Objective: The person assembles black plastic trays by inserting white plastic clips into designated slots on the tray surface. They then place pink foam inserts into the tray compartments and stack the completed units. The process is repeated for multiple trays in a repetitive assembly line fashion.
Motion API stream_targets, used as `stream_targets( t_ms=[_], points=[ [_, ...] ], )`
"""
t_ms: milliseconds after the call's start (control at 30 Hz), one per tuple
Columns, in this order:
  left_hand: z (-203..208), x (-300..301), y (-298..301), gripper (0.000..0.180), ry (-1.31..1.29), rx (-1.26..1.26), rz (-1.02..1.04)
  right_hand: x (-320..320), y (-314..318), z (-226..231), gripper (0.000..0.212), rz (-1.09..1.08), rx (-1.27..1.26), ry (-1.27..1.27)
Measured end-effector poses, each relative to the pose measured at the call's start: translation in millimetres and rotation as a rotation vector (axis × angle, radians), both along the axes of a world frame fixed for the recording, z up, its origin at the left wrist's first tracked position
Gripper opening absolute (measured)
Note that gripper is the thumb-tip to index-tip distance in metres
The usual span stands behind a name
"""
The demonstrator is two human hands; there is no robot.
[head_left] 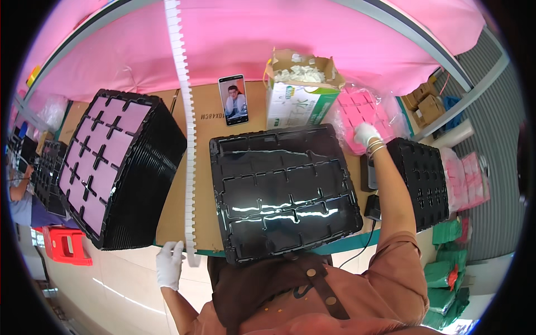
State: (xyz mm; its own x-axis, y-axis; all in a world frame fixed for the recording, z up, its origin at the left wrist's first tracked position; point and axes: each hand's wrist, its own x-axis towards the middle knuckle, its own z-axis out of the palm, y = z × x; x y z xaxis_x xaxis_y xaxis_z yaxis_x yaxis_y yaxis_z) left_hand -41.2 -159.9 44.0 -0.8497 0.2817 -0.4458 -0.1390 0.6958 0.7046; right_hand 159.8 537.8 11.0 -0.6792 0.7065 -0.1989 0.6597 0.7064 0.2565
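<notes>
My right hand (365, 134), in a white glove, reaches far right onto a pile of pink parts in clear plastic (363, 114); whether it grips one I cannot tell. My left hand (169, 263), also gloved, hangs at the table's front edge beside the lower end of a long white notched strip (187, 128), fingers apart and holding nothing. Straight ahead lies an empty black compartment tray (285, 190) on top of a stack.
A tall stack of black trays with pink inserts (109, 162) stands left. More black trays (424, 178) stand right. A phone (233, 100) leans at the back beside an open carton of white pieces (301, 92). Green bags (446, 273) and a red stool (67, 245) sit on the floor.
</notes>
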Motion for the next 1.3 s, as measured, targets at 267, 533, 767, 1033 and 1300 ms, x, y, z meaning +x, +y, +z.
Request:
stream_targets(
  t_ms=[267, 533, 767, 1033, 1300],
  points=[
    [38.5, 6.8, 26.8, 0.023, 0.5, 0.174, 0.006, 17.5, -29.2, -10.1, 0.022, -0.246, -0.256, 0.257],
    [68.6, 5.5, 73.9, 0.02, 0.463, 0.371, -0.167, 15.5, -9.1, -26.9, 0.025, -0.231, -0.145, 0.267],
    [82.2, -0.6, 115.7, 0.024, -0.065, 0.579, -0.229, 24.9, 11.1, -18.5, 0.023, -0.219, -0.064, 0.486],
    [72.6, 20.1, 177.3, 0.031, -0.285, 0.588, -0.546, 5.3, -45.7, -1.5, 0.026, -0.182, -0.19, 0.347],
    [67.4, 12.4, 153.0, 0.028, -0.259, 0.582, -0.424, 7.4, -25.1, -20.6, 0.026, -0.183, -0.221, 0.35]
  ],
)
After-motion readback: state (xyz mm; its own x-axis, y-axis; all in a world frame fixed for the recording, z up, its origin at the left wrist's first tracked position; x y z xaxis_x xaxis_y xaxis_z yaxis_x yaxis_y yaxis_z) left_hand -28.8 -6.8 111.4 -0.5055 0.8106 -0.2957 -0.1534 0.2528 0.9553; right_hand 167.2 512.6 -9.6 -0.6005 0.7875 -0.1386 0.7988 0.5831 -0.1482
